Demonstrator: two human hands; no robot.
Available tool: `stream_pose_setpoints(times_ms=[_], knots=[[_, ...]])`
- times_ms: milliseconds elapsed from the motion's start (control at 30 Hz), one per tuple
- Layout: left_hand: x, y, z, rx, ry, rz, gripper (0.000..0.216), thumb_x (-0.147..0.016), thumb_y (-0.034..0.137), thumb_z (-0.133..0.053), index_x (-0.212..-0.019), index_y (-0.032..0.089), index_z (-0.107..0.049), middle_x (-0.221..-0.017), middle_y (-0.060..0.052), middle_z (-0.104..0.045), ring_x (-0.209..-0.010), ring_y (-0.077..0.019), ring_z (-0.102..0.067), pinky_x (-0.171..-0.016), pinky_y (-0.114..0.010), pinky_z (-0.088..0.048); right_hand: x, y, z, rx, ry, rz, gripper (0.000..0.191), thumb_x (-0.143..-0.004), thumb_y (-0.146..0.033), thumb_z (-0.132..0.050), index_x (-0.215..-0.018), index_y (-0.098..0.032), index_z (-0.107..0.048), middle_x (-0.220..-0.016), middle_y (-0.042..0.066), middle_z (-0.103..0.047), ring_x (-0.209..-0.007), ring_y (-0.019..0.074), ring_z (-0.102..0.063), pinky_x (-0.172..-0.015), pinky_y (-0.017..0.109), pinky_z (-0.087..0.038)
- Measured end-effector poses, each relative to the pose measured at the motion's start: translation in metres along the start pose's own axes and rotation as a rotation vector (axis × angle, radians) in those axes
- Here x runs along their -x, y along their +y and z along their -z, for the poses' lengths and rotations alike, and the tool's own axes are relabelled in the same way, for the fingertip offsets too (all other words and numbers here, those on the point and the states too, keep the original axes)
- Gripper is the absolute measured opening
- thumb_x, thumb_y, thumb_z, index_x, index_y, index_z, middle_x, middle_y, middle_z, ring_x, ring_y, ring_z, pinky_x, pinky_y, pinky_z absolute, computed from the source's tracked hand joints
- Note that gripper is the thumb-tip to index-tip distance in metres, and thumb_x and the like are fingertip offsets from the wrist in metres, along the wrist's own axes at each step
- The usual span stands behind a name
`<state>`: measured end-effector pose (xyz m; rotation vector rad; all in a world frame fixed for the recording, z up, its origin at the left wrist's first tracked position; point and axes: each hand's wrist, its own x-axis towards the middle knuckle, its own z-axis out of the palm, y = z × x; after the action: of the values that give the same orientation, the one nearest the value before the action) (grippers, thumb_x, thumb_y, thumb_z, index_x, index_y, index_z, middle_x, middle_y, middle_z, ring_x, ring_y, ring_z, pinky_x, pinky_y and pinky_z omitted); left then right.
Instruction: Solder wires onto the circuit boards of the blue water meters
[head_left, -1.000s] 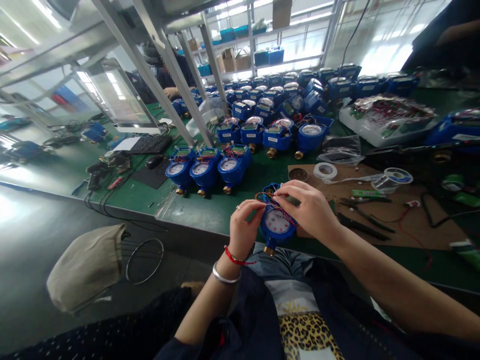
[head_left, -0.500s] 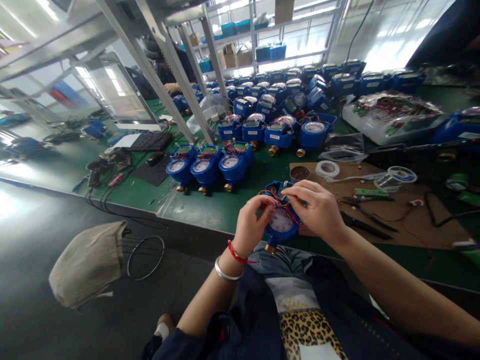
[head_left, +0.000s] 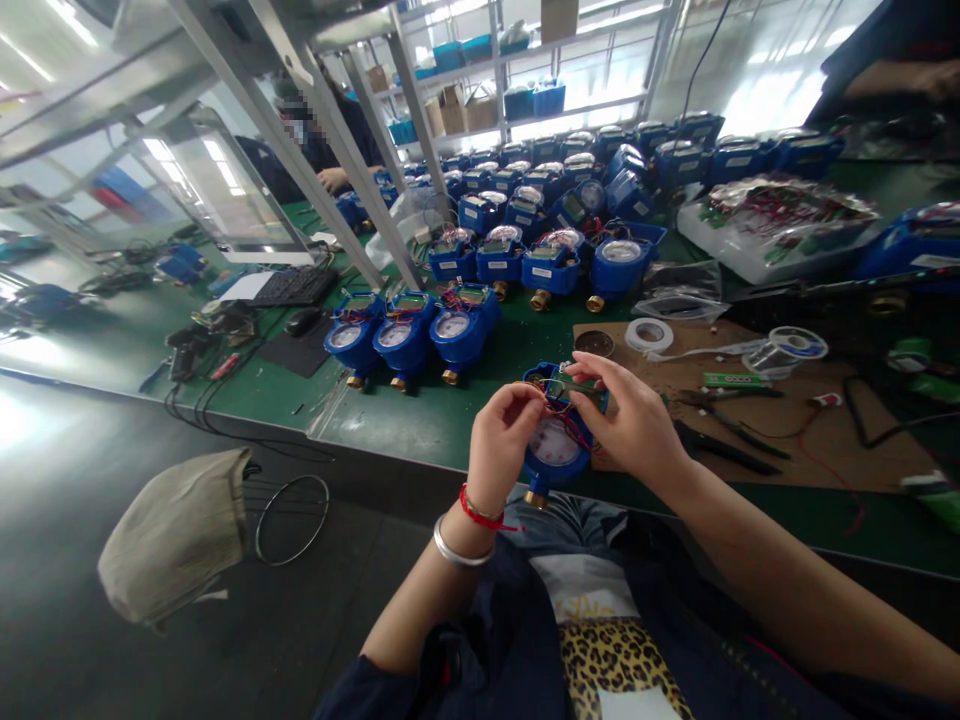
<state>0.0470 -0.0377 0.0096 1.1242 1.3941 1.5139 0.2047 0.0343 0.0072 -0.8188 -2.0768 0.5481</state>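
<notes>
A blue water meter (head_left: 553, 447) with a round dial and a brass fitting stands at the table's front edge, its upper housing open. Red, yellow and dark wires (head_left: 571, 428) loop over the dial. My left hand (head_left: 501, 440), at the meter's left side, pinches thin wires between thumb and fingertips. Over the right of the housing is my right hand (head_left: 636, 418), its thumb and fingers apart near the circuit board (head_left: 577, 388). Part of the board is hidden by the right fingers.
Three open blue meters (head_left: 401, 335) stand to the left, with rows of meters (head_left: 551, 260) behind. On the right, a brown board (head_left: 660, 400) bears tape (head_left: 649, 335), a solder spool (head_left: 793, 345) and pliers (head_left: 731, 418). Co-workers (head_left: 892, 80) sit across the table.
My right thumb and fingers have spread apart from their pinch above the housing. My left hand keeps its pinch on the wires. The whole view has shifted slightly.
</notes>
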Motion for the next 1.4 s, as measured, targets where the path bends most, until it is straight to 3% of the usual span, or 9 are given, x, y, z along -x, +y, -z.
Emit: stream_pose_setpoints(times_ms=[167,400,567,733,867,967,1167,1400], knots=[[0.003,0.0,0.005,0.0,-0.025,0.002,0.012,-0.086,0.029,-0.062,-0.088,0.018,-0.061,-0.085,-0.002,-0.064,-0.079,-0.0133,-0.062,-0.075,-0.025,-0.051,0.003,0.003,0.0,-0.009,0.006,-0.006,0.042,-0.09,-0.02,-0.052,-0.132,-0.025,-0.049,-0.119,0.005,-0.064,-0.11,0.0211,-0.059,-0.103,0.041,-0.045],[0.018,-0.008,0.015,-0.368,-0.078,-0.381,0.006,-0.089,0.016,-0.057,-0.089,0.019,-0.062,-0.102,-0.006,-0.066,-0.098,-0.0159,-0.062,-0.09,-0.031,-0.048,0.006,0.007,-0.002,0.01,0.003,0.006,0.037,-0.091,-0.018,-0.049,-0.128,-0.023,-0.051,-0.118,0.007,-0.064,-0.112,0.021,-0.058,-0.102,0.041,-0.045],[0.016,-0.013,0.015,-0.438,-0.059,-0.512,0.008,-0.09,0.013,-0.055,-0.092,0.019,-0.06,-0.109,-0.006,-0.066,-0.101,-0.0155,-0.062,-0.09,-0.031,-0.047,0.005,0.006,-0.002,0.033,0.024,0.03,0.026,-0.092,-0.017,-0.05,-0.116,-0.02,-0.057,-0.114,0.008,-0.066,-0.11,0.0214,-0.06,-0.1,0.041,-0.046],[0.015,-0.016,0.011,-0.413,0.004,-0.457,0.005,-0.093,0.017,-0.052,-0.09,0.019,-0.056,-0.102,-0.006,-0.064,-0.098,-0.0156,-0.061,-0.088,-0.032,-0.048,0.004,-0.001,0.001,0.025,-0.012,0.055,0.008,-0.091,-0.022,-0.054,-0.094,-0.019,-0.062,-0.112,0.009,-0.065,-0.109,0.0212,-0.06,-0.099,0.039,-0.047],[0.016,-0.021,0.007,-0.357,0.04,-0.404,0.006,-0.094,0.018,-0.05,-0.092,0.019,-0.055,-0.098,-0.004,-0.064,-0.093,-0.0142,-0.061,-0.085,-0.03,-0.049,0.004,-0.009,-0.002,0.116,-0.08,0.045,0.012,-0.088,-0.027,-0.06,-0.092,-0.018,-0.064,-0.12,0.011,-0.062,-0.117,0.0249,-0.055,-0.103,0.043,-0.044],[0.017,-0.02,0.006,-0.379,0.071,-0.446,0.005,-0.092,0.016,-0.053,-0.091,0.019,-0.056,-0.098,-0.004,-0.064,-0.095,-0.0138,-0.061,-0.086,-0.03,-0.049,0.003,-0.012,-0.007,0.155,-0.084,0.017,0.01,-0.086,-0.026,-0.062,-0.09,-0.017,-0.066,-0.122,0.011,-0.061,-0.119,0.0263,-0.054,-0.105,0.046,-0.041],[0.012,-0.017,0.013,-0.527,0.104,-0.519,0.006,-0.089,0.015,-0.058,-0.092,0.019,-0.061,-0.112,-0.006,-0.061,-0.105,-0.0152,-0.059,-0.093,-0.031,-0.048,0.002,-0.016,-0.011,0.107,-0.083,-0.047,0.004,-0.084,-0.021,-0.063,-0.084,-0.018,-0.067,-0.122,0.008,-0.062,-0.121,0.0261,-0.051,-0.107,0.046,-0.04],[0.003,-0.014,0.022,-0.593,0.029,-0.526,0.005,-0.09,0.016,-0.056,-0.088,0.019,-0.06,-0.124,-0.007,-0.06,-0.113,-0.0164,-0.059,-0.096,-0.033,-0.05,0.001,-0.021,-0.015,0.108,-0.061,-0.09,0.005,-0.083,-0.019,-0.064,-0.081,-0.018,-0.068,-0.12,0.008,-0.064,-0.122,0.0261,-0.049,-0.108,0.045,-0.039]])
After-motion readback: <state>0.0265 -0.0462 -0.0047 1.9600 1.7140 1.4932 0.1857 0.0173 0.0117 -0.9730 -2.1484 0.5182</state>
